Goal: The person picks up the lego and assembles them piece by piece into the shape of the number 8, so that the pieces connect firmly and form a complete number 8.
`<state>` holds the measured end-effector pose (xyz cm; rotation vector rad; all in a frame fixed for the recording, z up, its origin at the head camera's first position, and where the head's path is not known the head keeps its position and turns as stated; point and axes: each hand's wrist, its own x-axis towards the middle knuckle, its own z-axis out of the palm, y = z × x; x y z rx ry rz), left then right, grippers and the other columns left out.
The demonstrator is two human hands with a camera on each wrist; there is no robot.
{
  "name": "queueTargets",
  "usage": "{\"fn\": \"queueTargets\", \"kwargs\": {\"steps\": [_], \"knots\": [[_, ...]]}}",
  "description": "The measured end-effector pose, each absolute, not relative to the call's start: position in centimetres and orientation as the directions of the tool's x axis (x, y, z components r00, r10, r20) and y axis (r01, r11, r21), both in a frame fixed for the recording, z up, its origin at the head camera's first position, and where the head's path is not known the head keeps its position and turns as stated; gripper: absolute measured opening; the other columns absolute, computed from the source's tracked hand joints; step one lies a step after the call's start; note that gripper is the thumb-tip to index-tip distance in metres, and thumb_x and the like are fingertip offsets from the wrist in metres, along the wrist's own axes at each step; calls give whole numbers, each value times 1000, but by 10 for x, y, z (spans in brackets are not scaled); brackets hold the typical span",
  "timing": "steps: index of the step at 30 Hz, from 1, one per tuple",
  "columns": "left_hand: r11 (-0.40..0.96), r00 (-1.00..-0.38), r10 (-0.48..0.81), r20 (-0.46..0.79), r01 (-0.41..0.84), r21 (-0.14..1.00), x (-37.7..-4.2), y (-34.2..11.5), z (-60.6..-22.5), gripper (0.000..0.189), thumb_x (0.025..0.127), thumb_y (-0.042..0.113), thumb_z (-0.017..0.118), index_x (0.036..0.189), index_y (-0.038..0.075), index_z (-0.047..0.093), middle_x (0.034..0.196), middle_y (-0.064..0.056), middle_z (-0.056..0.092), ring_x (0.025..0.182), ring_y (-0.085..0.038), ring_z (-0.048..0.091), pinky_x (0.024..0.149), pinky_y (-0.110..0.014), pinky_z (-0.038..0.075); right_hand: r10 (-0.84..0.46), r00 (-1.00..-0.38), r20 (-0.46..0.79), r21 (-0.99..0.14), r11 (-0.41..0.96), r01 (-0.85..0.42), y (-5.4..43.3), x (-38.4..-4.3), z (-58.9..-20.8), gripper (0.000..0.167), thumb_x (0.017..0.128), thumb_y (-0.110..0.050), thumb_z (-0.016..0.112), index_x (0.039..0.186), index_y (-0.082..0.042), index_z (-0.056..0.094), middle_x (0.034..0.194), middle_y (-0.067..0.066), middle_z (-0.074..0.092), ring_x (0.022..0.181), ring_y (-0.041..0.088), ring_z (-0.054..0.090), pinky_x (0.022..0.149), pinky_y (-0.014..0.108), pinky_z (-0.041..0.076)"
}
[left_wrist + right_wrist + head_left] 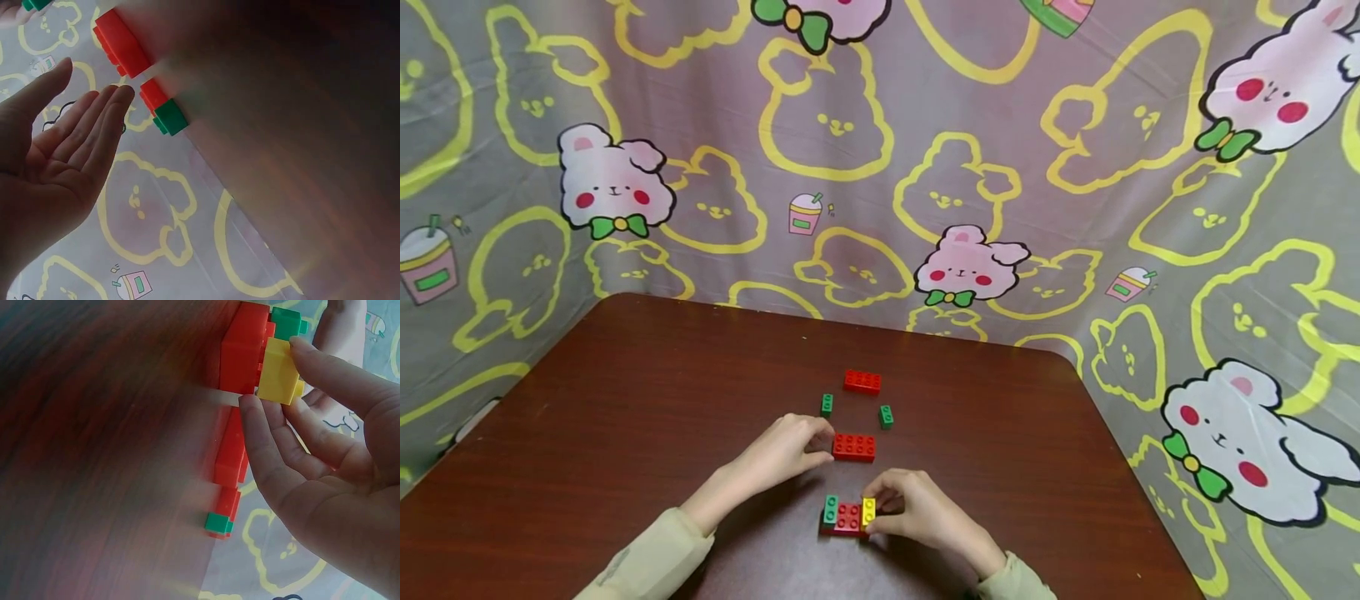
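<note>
Near the front of the table a red building brick (848,518) carries a green brick (831,510) on its left end. At its right end sits a yellow brick (868,511), pinched between the thumb and fingers of my right hand (925,510). In the right wrist view the yellow brick (279,370) stands against the red brick's studs, slightly tilted, with a small gap. My left hand (790,450) holds nothing. Its fingertips are right beside the left end of a second red brick (854,447), and the left wrist view shows its fingers nearly straight.
Farther back on the brown table (700,375) lie a third red brick (862,382) and two small green bricks, one on the left (827,406) and one on the right (886,417). A patterned curtain (850,192) hangs around the table's far and side edges.
</note>
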<state>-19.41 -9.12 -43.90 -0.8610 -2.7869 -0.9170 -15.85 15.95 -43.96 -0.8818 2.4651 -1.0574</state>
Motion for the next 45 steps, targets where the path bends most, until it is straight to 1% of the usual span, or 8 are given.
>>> {"fn": "queueTargets", "kwargs": {"steps": [2,9,14,19,25,31,39,45], "knots": [[673,-840,484,247,537,508,-196,-91,-440,23,82,13,80,100,1,71,94,-11,75,82,-20,71,71,-31,58,-650,-759,-42,-736,534,-416,160,-158,-440,25,79,-12,83,99,-7,69,99,7,73,88,8,69,77,19,57],[696,-833,498,241,550,462,-203,-87,-442,24,80,14,81,97,1,71,90,-10,74,80,-21,69,70,-32,56,-654,-755,-38,-736,529,-421,161,-158,-441,25,79,-12,83,99,-7,69,99,7,73,88,9,69,77,22,58],[716,-848,492,194,522,464,-206,-81,-440,24,80,15,81,95,1,70,90,-11,73,79,-21,68,70,-34,57,-651,-758,-48,-733,538,-417,161,-159,-439,25,79,-12,83,99,-7,69,99,6,73,88,10,69,77,20,57],[729,-860,483,166,500,467,-208,-76,-439,24,80,15,82,95,0,70,88,-11,73,74,-19,66,68,-34,57,-653,-756,-43,-729,538,-423,161,-158,-439,25,79,-12,83,99,-6,69,99,7,73,88,11,70,78,21,58],[751,-865,474,166,495,437,-210,-72,-442,25,78,16,83,93,1,70,86,-10,73,71,-16,64,65,-33,55,-652,-757,-44,-729,539,-422,161,-158,-440,25,79,-13,83,99,-7,69,99,6,73,88,9,69,78,21,58],[762,-871,466,155,484,431,-211,-71,-444,25,77,15,84,91,1,70,82,-8,71,67,-14,61,61,-31,52,-649,-759,-56,-732,544,-411,160,-158,-440,26,79,-14,83,100,-7,69,99,6,73,88,8,69,78,20,57],[764,-866,478,144,491,418,-214,-71,-444,25,77,15,84,91,1,70,78,-7,70,63,-11,52,58,-28,47,-645,-762,-62,-732,549,-404,159,-159,-440,25,79,-14,83,99,-8,70,99,5,72,88,10,69,78,20,57],[767,-861,485,152,503,399,-215,-70,-445,24,76,15,85,89,1,69,74,-5,67,61,-10,50,56,-27,44,-646,-761,-56,-731,546,-410,159,-159,-441,25,79,-14,83,100,-8,70,99,5,72,88,8,69,78,21,57]]}}
